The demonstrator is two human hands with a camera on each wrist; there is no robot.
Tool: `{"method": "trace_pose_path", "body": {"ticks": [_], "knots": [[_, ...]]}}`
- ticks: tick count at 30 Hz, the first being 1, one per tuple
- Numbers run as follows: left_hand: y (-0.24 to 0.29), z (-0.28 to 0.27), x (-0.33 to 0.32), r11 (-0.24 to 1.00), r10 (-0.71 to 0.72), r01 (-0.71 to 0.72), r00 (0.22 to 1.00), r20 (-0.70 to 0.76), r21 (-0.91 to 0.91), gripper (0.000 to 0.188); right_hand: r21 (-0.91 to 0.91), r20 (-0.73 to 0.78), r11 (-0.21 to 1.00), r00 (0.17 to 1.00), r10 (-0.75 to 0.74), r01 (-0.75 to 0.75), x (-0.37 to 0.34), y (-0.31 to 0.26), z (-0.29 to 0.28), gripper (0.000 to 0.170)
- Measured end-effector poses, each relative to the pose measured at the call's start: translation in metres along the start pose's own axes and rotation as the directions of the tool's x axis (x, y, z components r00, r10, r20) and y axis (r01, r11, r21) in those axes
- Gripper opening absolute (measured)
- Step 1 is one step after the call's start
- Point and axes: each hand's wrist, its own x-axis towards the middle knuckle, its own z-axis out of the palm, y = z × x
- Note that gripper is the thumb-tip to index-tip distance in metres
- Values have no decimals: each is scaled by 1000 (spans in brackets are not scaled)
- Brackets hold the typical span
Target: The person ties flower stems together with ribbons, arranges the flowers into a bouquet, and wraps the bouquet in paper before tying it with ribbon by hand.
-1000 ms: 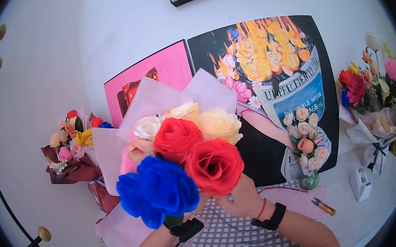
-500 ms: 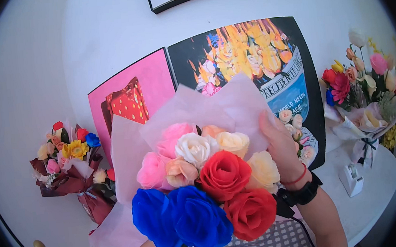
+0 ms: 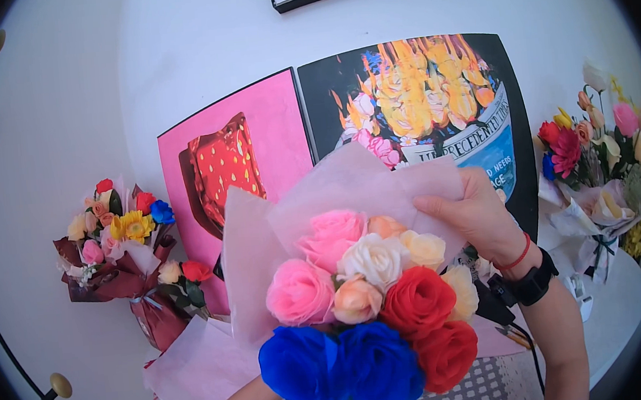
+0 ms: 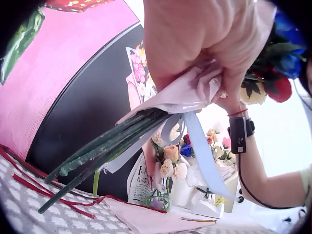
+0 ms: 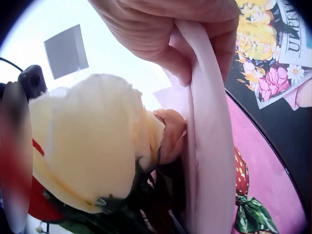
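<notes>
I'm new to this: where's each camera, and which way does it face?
Head: worn there, facing forward and down at the bouquet; right hand, both forearms show.
Left wrist: worn there, facing stems; left hand, right arm show.
Right wrist: worn there, facing flowers and paper; right hand shows.
Head and right wrist both show right hand pinching paper.

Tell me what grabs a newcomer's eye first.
In the head view, two blue roses stand out at the near edge of the bouquet, beside two red roses. The right hand pinches the pale wrapping paper behind them. Beyond that is a painting of flaming flowers.
</notes>
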Motion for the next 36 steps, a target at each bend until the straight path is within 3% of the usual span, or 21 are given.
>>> {"method": "trace_pose_path", "body": {"ticks": [4,7,11,16,20,22,25,26,28,34,36], "knots": [[7,6,21,999,-14,13,1000,-23,-45,29,-224,-27,965,989,-142,133,0,-2,5,16],[11,8,35,997,-29,27,999,-39,-73,28,-219,15,960,985,-174,173,3,-1,4,16],[9,4,34,993,-39,33,998,-54,-116,27,-212,48,971,994,-103,111,5,-15,4,15],[6,11,23,985,-47,37,997,-57,-171,26,-438,71,880,983,-169,183,5,-17,0,16],[8,14,34,977,-52,39,997,-60,-212,25,-381,29,912,988,-151,150,6,-13,-1,15],[8,15,35,973,-51,35,997,-64,-230,25,-348,45,936,998,-39,52,7,-17,-2,15],[6,23,30,966,-48,30,997,-65,-258,24,-278,83,960,997,-11,34,9,-18,-5,15],[7,23,34,963,-45,27,997,-63,-268,24,-281,79,959,997,-13,35,11,-19,-6,15],[2,22,22,957,-37,22,998,-48,-290,23,-463,127,877,989,-79,129,13,-25,-9,16],[-7,26,5,933,-31,26,999,-9,-359,22,-239,41,970,997,64,-52,10,-23,-16,15],[-9,24,4,926,-37,32,999,-5,-375,22,-340,55,940,997,55,-33,10,-10,-26,14]]}}
